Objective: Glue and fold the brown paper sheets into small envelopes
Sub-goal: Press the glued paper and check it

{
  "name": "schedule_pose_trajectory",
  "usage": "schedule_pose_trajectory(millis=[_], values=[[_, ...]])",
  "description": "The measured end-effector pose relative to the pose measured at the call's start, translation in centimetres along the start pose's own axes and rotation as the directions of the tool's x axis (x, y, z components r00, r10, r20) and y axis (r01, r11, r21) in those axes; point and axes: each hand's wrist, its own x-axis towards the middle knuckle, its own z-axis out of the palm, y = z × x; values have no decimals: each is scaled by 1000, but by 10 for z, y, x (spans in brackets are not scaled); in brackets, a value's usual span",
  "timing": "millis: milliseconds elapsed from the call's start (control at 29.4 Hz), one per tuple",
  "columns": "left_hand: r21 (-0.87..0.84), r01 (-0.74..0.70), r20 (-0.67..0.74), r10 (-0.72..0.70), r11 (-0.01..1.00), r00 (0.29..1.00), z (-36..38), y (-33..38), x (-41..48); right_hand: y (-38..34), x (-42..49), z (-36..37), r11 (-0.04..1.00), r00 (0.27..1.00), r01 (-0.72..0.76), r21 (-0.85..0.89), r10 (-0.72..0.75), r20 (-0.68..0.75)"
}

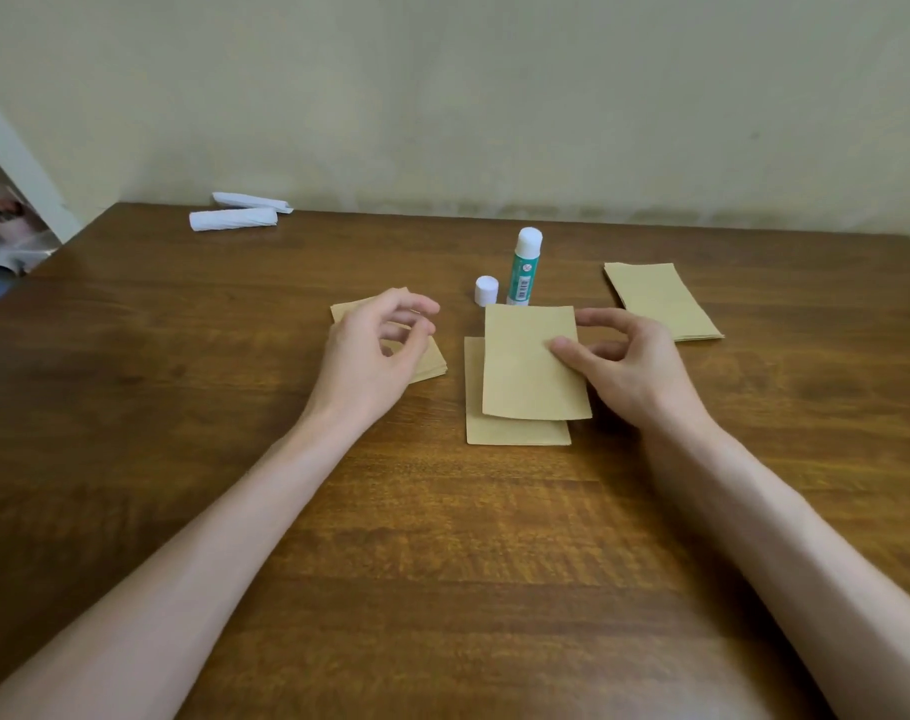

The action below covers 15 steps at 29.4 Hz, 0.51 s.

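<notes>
Paper — the thin rectangular brown sheet [520,371] before the green-and-white glue stick [524,267] — looks light, floppy, creasable: right hand [624,366] pinches its edge, left hand [374,350] hovers loosely curled, empty.

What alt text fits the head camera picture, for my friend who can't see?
The right hand pinches a brown paper sheet above a second sheet on a wooden table; the left hand hovers over a paper stack. An uncapped glue stick stands behind, cap beside it.
</notes>
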Motion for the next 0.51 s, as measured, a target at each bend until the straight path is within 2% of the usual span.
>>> schedule_pose_trajectory(millis=[238,511], values=[[141,-80,-24,84,987,996,1,-5,1,3,-2,11,996,998,57,-74,-58,-6],[190,-126,-3,128,974,992,2,-3,-1,2,-2,13,989,998,59,-132,-59,6]])
